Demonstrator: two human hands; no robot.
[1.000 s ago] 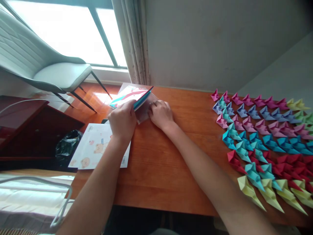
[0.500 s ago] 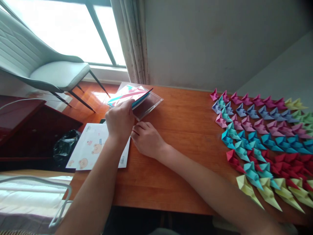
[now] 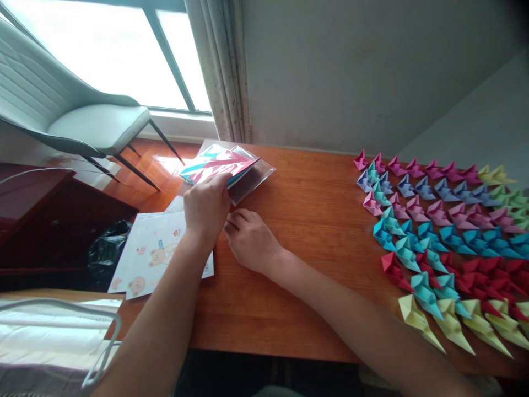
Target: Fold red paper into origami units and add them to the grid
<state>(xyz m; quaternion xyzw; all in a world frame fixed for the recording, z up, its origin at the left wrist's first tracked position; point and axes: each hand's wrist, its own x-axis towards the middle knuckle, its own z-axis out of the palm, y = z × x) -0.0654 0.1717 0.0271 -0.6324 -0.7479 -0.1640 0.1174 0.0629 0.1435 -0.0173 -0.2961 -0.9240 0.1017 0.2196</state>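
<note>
My left hand is closed on the near edge of a packet of paper with a pink, blue and white striped face. A clear plastic sleeve lies around or under the packet, its open-looking side toward the right. Close beside it, my right hand rests low over the table with curled fingers, near the sleeve's lower corner. What those fingers hold, if anything, is hidden. White sheets printed with bears lie partly under my left forearm, overhanging the table's left edge.
Rows of folded paper pieces in pink, blue, red, yellow and green fill the right side of the wooden table. A chair stands by the window. A black bag is below the table's left edge.
The striped packet has tipped flatter, showing more of its pink face. The bear-printed sheets have slid toward the lower left and turned a little. Both hands have shifted slightly right.
</note>
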